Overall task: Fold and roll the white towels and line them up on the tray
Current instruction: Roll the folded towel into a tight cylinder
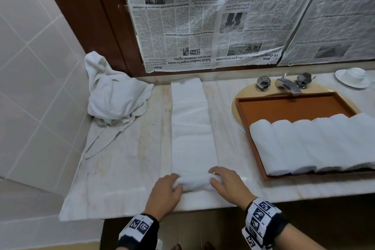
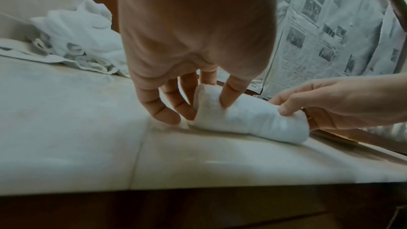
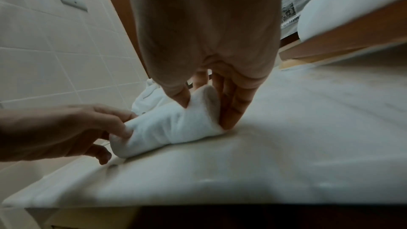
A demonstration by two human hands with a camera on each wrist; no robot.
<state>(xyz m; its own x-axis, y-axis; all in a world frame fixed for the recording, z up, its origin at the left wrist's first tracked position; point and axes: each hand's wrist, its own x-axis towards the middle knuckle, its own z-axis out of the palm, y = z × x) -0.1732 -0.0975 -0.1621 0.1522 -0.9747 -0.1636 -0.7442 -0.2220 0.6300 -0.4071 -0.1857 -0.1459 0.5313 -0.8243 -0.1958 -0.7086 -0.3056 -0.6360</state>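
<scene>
Rolling is the step in hand. From the left: a heap of loose towels (image 1: pixel 115 95) waits by the wall; on the tabletop (image 1: pixel 125 160) the folded towel (image 1: pixel 191 128) has its near end rolled. Left hand (image 1: pixel 165 194) and right hand (image 1: pixel 228 183) each curl around one end of the roll. Next, I think, both must push evenly away. Finished rolls (image 1: pixel 312 146) lie on the tray (image 1: pixel 284 105).
</scene>
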